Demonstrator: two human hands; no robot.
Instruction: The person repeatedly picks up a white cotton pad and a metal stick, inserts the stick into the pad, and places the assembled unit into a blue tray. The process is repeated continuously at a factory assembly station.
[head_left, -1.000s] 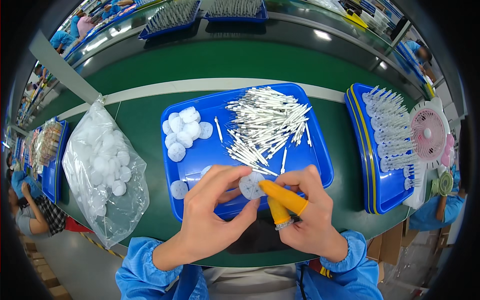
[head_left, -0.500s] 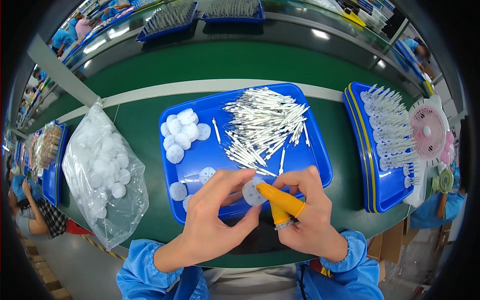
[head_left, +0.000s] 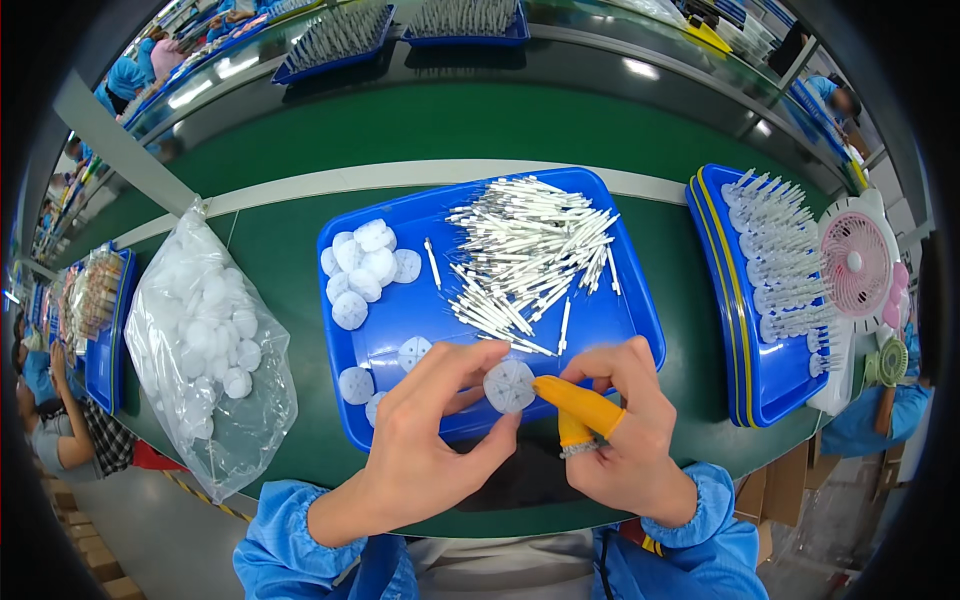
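Observation:
My left hand (head_left: 425,430) pinches a translucent white slotted disc (head_left: 509,386) between thumb and fingers, over the near edge of a blue tray (head_left: 410,320). Yellow finger covers sit on two digits of my right hand (head_left: 615,425); their tips are bent close together just right of the disc, and whatever they may hold is hidden. Inside the tray, a heap of thin white rods with dark tips (head_left: 530,260) fills the upper right. A cluster of similar discs (head_left: 362,262) lies at the left, with a few more discs (head_left: 356,383) near my left hand.
A clear plastic bag of discs (head_left: 215,340) rests left of the tray. At the right, stacked blue trays (head_left: 765,385) hold rows of rods on discs, beside a pink and white fan (head_left: 855,258). Beyond runs a green conveyor belt (head_left: 420,125); other people sit along the sides.
My right hand has drawn slightly right, its yellow-covered fingertips moving off the disc's face, which now shows more fully. The left hand stays put with the disc.

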